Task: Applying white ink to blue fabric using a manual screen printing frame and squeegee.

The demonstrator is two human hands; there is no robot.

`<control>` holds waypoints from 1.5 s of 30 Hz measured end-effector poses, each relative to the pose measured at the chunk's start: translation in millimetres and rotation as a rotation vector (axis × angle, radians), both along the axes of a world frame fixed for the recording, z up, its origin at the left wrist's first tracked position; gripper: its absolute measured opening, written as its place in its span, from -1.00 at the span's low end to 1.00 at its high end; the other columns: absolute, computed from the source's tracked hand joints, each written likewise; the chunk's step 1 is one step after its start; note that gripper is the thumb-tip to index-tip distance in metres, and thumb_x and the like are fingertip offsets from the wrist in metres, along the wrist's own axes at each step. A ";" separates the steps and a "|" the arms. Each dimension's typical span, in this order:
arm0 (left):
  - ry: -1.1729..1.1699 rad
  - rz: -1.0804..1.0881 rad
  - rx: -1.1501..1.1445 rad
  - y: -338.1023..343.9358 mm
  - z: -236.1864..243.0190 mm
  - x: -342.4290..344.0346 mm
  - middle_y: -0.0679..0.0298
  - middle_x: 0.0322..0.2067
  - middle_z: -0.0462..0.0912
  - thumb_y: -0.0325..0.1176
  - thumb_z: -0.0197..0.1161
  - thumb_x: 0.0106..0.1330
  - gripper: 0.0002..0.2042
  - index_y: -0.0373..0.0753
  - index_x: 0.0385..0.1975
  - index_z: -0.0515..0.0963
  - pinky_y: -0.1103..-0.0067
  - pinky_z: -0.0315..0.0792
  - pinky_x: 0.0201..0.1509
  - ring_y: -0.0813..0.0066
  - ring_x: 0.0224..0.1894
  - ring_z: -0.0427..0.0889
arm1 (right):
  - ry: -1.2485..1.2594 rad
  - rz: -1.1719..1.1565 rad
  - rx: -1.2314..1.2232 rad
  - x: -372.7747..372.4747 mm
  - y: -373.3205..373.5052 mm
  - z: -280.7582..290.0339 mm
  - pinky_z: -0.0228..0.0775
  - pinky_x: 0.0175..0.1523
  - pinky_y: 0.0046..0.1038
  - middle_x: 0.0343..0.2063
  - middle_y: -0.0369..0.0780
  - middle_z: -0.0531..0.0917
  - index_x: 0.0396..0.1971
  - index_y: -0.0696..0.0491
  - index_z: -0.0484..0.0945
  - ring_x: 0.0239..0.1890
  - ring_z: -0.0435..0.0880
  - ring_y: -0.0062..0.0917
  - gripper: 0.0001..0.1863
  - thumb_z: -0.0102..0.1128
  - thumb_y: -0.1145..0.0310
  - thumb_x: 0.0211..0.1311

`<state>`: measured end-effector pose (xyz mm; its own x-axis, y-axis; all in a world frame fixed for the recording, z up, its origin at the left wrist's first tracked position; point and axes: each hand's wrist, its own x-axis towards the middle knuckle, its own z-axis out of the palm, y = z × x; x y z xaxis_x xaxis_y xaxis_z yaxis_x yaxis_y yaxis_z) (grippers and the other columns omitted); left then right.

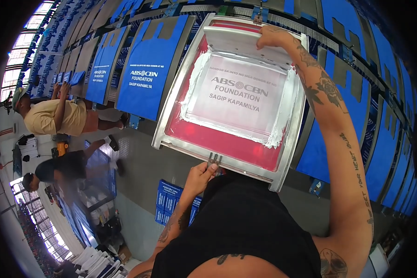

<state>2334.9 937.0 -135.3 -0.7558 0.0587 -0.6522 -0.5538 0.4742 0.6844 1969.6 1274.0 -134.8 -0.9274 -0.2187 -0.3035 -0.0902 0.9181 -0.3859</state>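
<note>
A silkscreen frame (pixel 287 153) with a silver metal rim and red mesh lies in front of me. White ink (pixel 275 132) is smeared around the lettered printing area in its middle. Across the frame's far end leans a wide, pale squeegee (pixel 236 42), its upper edge gripped by my right hand (pixel 272 38). My right arm reaches along the frame's right side. At the near rim, my left hand (pixel 202 177) is closed, thumb up, on a small fork-shaped metal bracket (pixel 214 159). Its lower fingers are partly hidden. What lies beneath the mesh is mostly hidden.
Blue bags (pixel 146 69) with white print lie flat on boards to the left; more blue bags (pixel 331 139) are at right. Printed blue bags (pixel 167 201) sit below the bench edge. A person in a tan shirt (pixel 55 116) and a person in dark clothes (pixel 67 169) are at left.
</note>
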 end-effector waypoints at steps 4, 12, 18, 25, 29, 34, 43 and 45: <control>0.012 0.035 0.096 -6.1 -30.2 9.7 0.42 -0.75 0.37 0.04 0.14 0.35 -0.53 -0.29 -0.58 0.51 0.65 0.21 -0.57 0.72 -0.64 0.31 | -0.021 0.003 0.036 -3.1 -1.1 0.3 0.43 -0.03 -0.32 -0.19 -0.01 0.65 -0.18 0.20 0.60 -0.11 0.62 -0.22 -0.38 0.34 0.07 -0.28; -0.127 0.002 0.219 -26.7 -68.0 10.5 0.41 -0.75 0.42 0.06 0.13 0.34 -0.54 -0.26 -0.57 0.51 0.66 0.28 -0.56 0.70 -0.65 0.40 | 0.064 -0.052 -0.094 17.8 -13.6 -15.7 0.44 0.01 -0.28 -0.23 -0.03 0.67 -0.11 0.09 0.61 -0.12 0.64 -0.19 -0.43 0.32 0.15 -0.24; -0.113 -0.161 0.364 -30.1 -67.3 -4.3 0.33 -0.59 0.54 0.06 0.05 0.39 -0.53 -0.30 -0.39 0.62 0.62 0.37 -0.37 0.63 -0.51 0.48 | 0.179 -0.067 0.030 74.5 -43.1 -25.6 0.42 -0.01 -0.20 -0.26 -0.01 0.66 -0.17 0.03 0.60 -0.13 0.62 -0.12 -0.61 0.20 0.31 -0.10; 0.012 -0.392 0.441 -39.8 -88.5 -11.1 0.08 -0.35 0.68 0.07 -0.06 0.43 -0.47 -0.35 -0.25 0.63 0.47 0.44 -0.08 0.30 -0.24 0.64 | 0.296 -0.032 0.007 204.8 -104.1 -29.9 0.45 -0.06 -0.20 -0.29 -0.10 0.64 -0.17 -0.01 0.59 -0.23 0.61 -0.15 -0.63 0.15 0.43 -0.10; 0.025 -0.430 0.401 -47.0 -92.9 -9.6 0.03 -0.40 0.66 0.08 -0.08 0.43 -0.45 -0.35 -0.33 0.62 0.42 0.45 -0.10 0.21 -0.26 0.64 | 0.290 -0.015 0.076 311.2 -175.0 -11.3 0.39 -0.06 -0.23 -0.29 -0.20 0.62 -0.22 0.03 0.57 -0.20 0.56 -0.28 -0.60 0.15 0.51 -0.22; -0.093 -0.626 0.210 -48.1 -81.7 -28.2 0.06 -0.53 0.64 0.12 -0.07 0.39 -0.43 -0.31 -0.45 0.64 0.36 0.45 -0.11 0.12 -0.32 0.65 | 0.282 -0.133 0.057 326.4 -177.9 3.3 0.39 -0.11 -0.28 -0.34 -0.20 0.62 -0.21 0.04 0.57 -0.25 0.58 -0.28 -0.59 0.24 0.47 -0.23; 0.899 -0.093 -0.537 -151.5 -46.6 -153.5 0.02 -0.25 0.65 -0.03 0.02 0.39 -0.57 -0.32 -0.21 0.61 0.36 0.43 -0.02 0.17 -0.16 0.62 | -0.171 -1.020 -0.687 280.5 -48.3 29.6 0.56 -0.24 -0.34 -0.33 -0.09 0.69 -0.05 0.24 0.50 -0.32 0.71 -0.30 -0.54 0.20 0.20 0.19; 0.584 -0.068 -0.270 -162.1 -87.8 -165.0 -0.03 -0.24 0.65 0.02 -0.05 0.41 -0.51 -0.35 -0.21 0.60 0.33 0.42 -0.01 0.05 -0.13 0.61 | -0.166 -1.244 -1.171 291.7 -21.9 -13.3 0.57 -0.14 -0.33 -0.21 -0.07 0.66 0.01 0.27 0.45 -0.24 0.68 -0.29 -0.53 0.17 0.24 0.20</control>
